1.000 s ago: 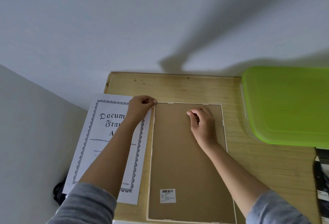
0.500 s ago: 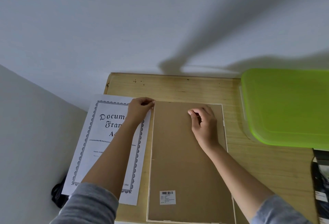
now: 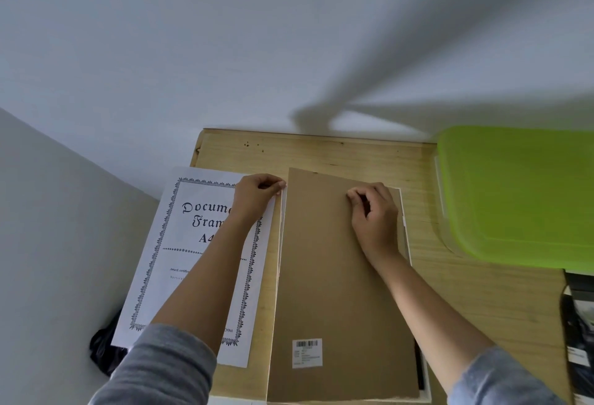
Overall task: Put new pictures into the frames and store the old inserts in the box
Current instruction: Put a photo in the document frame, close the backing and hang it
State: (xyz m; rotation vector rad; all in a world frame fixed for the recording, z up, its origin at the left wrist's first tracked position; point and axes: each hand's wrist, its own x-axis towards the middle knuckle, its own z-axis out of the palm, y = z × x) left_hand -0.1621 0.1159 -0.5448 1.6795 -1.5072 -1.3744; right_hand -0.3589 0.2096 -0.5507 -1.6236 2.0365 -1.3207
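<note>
A white picture frame (image 3: 405, 227) lies face down on the wooden table (image 3: 482, 292). Its brown backing board (image 3: 334, 276) is tilted, its far edge lifted above the frame. My left hand (image 3: 257, 194) pinches the frame's far left corner. My right hand (image 3: 374, 215) has its fingers curled on the board near the far end; what it grips there is hidden. A printed insert sheet (image 3: 180, 260) with an ornate border lies left of the frame, partly under my left forearm and overhanging the table's edge.
A box with a lime-green lid (image 3: 520, 192) stands at the right. Dark printed pictures (image 3: 578, 334) lie at the right edge below it. A black object (image 3: 104, 353) sits below the table's left side. White walls close the back and left.
The backing board's far edge has risen out of the frame and moved up past the frame's far rail. Both hands stay at nearly the same spots.
</note>
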